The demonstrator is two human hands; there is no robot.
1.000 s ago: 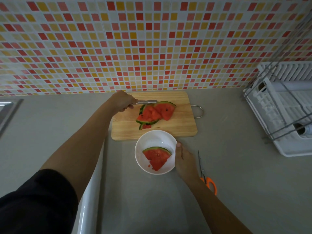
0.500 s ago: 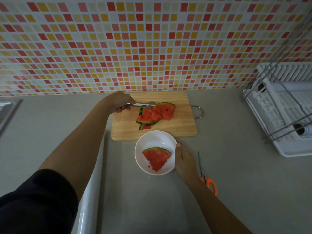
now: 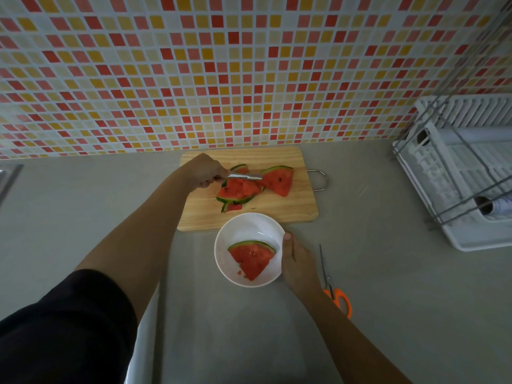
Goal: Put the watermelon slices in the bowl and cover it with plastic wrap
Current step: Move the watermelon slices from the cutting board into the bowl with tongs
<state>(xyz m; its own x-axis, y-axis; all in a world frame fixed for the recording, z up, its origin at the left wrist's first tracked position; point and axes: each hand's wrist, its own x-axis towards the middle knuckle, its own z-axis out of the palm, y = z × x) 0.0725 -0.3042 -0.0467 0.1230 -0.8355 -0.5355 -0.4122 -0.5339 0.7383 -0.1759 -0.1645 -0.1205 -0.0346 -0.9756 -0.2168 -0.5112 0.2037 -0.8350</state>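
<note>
A white bowl [image 3: 250, 225] stands on the counter in front of a wooden cutting board [image 3: 277, 209]. One watermelon slice [image 3: 252, 259] lies inside the bowl. Several more watermelon slices [image 3: 238, 189] lie piled on the board, with one slice [image 3: 279, 180] at their right. My left hand [image 3: 203, 170] is shut on metal tongs [image 3: 245, 177], whose tips reach over the pile at that right slice. My right hand [image 3: 295, 261] holds the bowl's right rim, thumb on the edge.
Orange-handled scissors [image 3: 336, 296] lie right of my right hand. A white dish rack [image 3: 465, 189] at the right holds rolls [image 3: 496, 207], likely wrap. A sink edge [image 3: 8, 181] shows at far left. A mosaic tile wall stands behind the board.
The tongs have shifted slightly to the right over the pile, toward the right slice. My right hand and the bowl have stayed put.
</note>
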